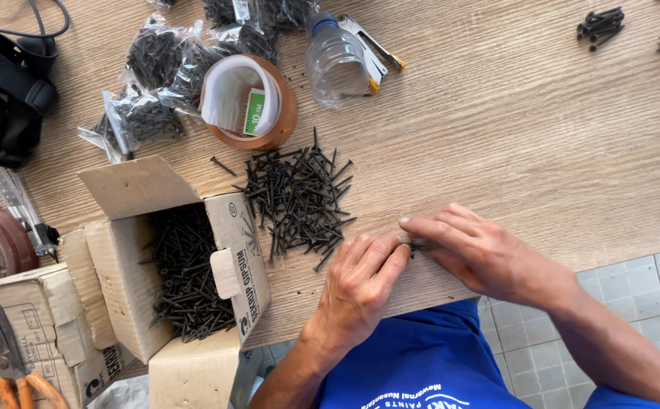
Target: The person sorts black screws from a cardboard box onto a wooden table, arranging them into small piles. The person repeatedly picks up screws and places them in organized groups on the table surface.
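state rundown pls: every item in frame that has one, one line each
cardboard box: flaps open, partly filled with black screws
loose screw pile: spread flat on the wooden table
plastic bottle: lying on its side, capped
tape roll: lying flat
screw bags: filled, heaped together
left hand: fingers pinched on a few screws
right hand: fingers meeting the same screws

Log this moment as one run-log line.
left hand: pinching black screws | right hand: same bunch | loose screw pile beside left hand | open box of screws further left
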